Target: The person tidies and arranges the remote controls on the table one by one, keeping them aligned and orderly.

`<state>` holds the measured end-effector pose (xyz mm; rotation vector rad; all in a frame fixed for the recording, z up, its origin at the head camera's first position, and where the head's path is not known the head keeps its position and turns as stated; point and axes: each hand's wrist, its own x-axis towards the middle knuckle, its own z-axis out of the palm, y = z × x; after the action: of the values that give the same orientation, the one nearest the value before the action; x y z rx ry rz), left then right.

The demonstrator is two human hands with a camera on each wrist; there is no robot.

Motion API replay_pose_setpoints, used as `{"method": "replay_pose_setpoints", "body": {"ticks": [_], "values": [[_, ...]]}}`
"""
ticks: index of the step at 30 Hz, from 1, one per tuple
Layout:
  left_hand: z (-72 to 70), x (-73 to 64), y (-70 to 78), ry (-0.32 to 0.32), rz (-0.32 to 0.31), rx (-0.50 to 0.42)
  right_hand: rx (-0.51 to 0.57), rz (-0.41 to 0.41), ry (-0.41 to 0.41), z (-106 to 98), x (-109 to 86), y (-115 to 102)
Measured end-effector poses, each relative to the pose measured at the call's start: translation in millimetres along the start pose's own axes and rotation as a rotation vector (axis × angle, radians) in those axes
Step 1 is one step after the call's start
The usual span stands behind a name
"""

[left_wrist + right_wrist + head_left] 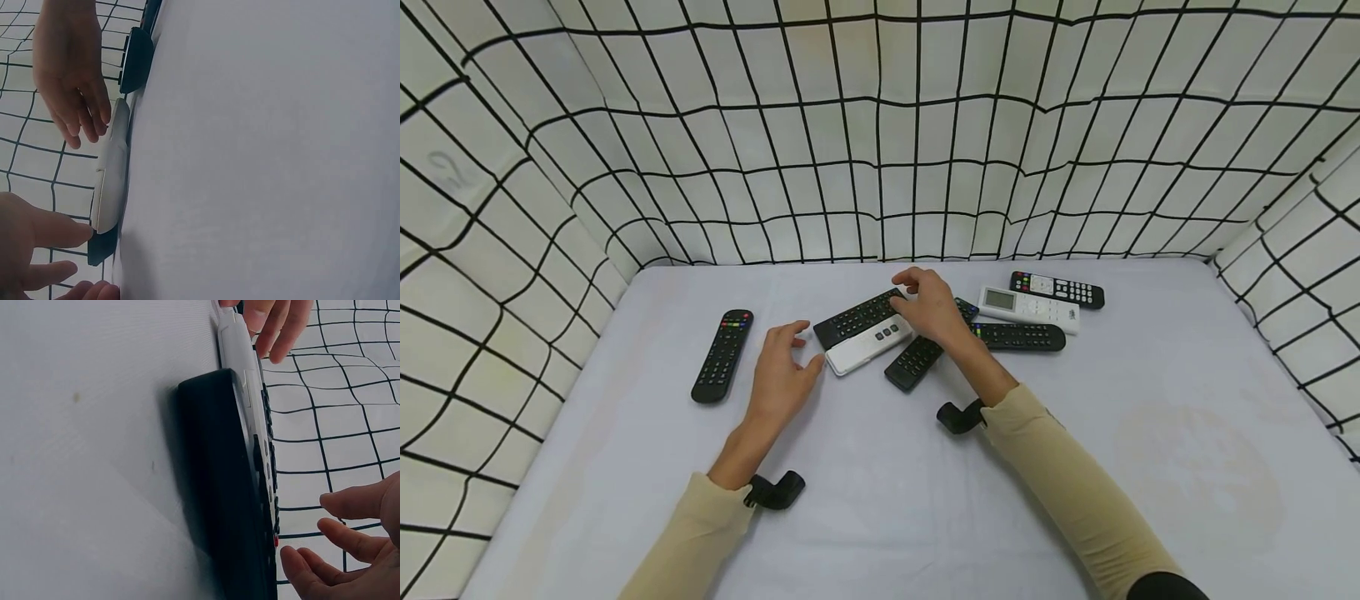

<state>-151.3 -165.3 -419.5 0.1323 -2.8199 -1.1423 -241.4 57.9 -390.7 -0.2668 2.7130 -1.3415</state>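
Note:
Side by side at mid table lie a black remote control (859, 319) and a white remote control (868, 344), slanting up to the right. My left hand (781, 377) is at their left end, fingers loosely bent and spread; its thumb tip is close to the white remote, and whether it touches is unclear. Above their right end is my right hand (931, 310), fingers relaxed and apart, holding nothing. Partly under it lies another black remote (913, 363), angled. In the right wrist view, the right hand's fingers (340, 540) stand clear of the remotes.
Right of my right hand lie a black remote (1022, 337), a white remote with a display (1028, 310) and a black remote with white keys (1058, 289). Another black remote (722, 357) lies at the left. Black netting (880, 133) over white walls borders the white-covered table (880, 500).

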Motion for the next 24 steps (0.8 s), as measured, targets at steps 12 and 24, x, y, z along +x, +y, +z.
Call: {"method": "replay_pose_setpoints", "body": {"ticks": [12, 24], "values": [[2.3, 3.6, 0.6, -0.001, 0.009, 0.012, -0.024, 0.031, -0.049, 3.7, -0.6, 2.6], [1.5, 4.6, -0.2, -0.023, 0.037, 0.009, -0.027, 0.051, -0.071, 5.1, 0.3, 5.2]]}}
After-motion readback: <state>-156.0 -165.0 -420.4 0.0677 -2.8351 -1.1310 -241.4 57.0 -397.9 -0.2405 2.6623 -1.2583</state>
